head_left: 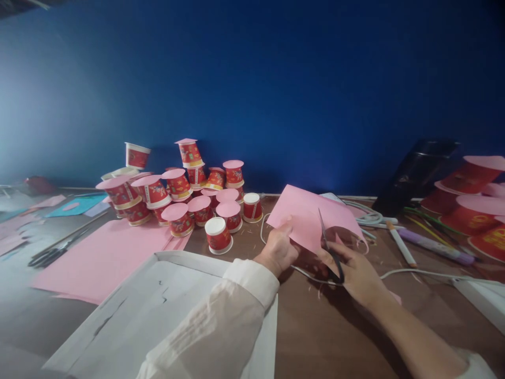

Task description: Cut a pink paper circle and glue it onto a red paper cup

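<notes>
Nearest me, bottom ctr-left: a loose white fabric sleeve (209, 326) on the L arm, over a shallow white card tray (118, 300). The thin, matte pink paper sheet (302, 210) is right of ctr, tilted, apparently held above the brown wooden tabletop (311, 342). L hand (278, 248) pinches its near edge, thumb on top; R hand (361, 276) has fingers curled round black-handled metal scissors (337, 263), one blade over the sheet. Can't tell the blades' gap; the lower one's hidden. Sheet's prob v. light, floppy, easily creased or torn; I'd hold it by the flat margin, away from the blades. Narrow curl at its right end looks weakest. Edges: thin white cable (414, 270) runs just below the hands; upturned red paper cups (219, 240) stand left of ctr; blue wall (292, 105) behind. Most room: over brown wood, lower ctr-right.
</notes>
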`<state>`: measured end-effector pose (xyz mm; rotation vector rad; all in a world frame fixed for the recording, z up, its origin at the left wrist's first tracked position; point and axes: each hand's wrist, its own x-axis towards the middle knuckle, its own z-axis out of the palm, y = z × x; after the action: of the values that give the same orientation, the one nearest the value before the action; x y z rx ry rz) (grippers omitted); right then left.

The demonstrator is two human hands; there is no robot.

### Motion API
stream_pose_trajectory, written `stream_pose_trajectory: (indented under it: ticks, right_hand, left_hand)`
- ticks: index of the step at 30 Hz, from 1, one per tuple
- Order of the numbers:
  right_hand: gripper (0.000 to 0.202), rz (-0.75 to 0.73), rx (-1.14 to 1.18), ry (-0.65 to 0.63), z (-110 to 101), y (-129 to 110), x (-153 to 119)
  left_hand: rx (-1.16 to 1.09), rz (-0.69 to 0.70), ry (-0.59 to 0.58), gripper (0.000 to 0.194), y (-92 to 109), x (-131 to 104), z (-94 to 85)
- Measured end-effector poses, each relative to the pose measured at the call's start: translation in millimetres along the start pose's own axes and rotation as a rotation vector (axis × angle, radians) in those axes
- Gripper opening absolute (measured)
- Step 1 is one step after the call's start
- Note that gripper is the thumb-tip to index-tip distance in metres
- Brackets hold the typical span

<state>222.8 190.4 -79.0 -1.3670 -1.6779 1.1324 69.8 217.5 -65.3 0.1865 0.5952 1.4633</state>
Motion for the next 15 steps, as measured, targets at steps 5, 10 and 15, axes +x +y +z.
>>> stream_pose_trajectory:
  ticks: [5,10,15]
  right_hand:
    - [0.047,0.012,-0.003,0.019,-1.1,-7.6,-0.4]
    - [0.047,-0.006,0.017,0.009,-0.7,-10.9,-2.2]
    - [0.052,0.001,-0.009,0.004,-0.8,-7.5,-2.6]
  left_hand:
    - [0.005,-0.031,0.008,0.013,0.3,-1.2,-0.4]
    - [0.014,-0.026,0.011,0.013,-0.5,2.1,-3.2]
    - [0.065,-0.071,0.021,0.02,1.5,2.3,-4.0]
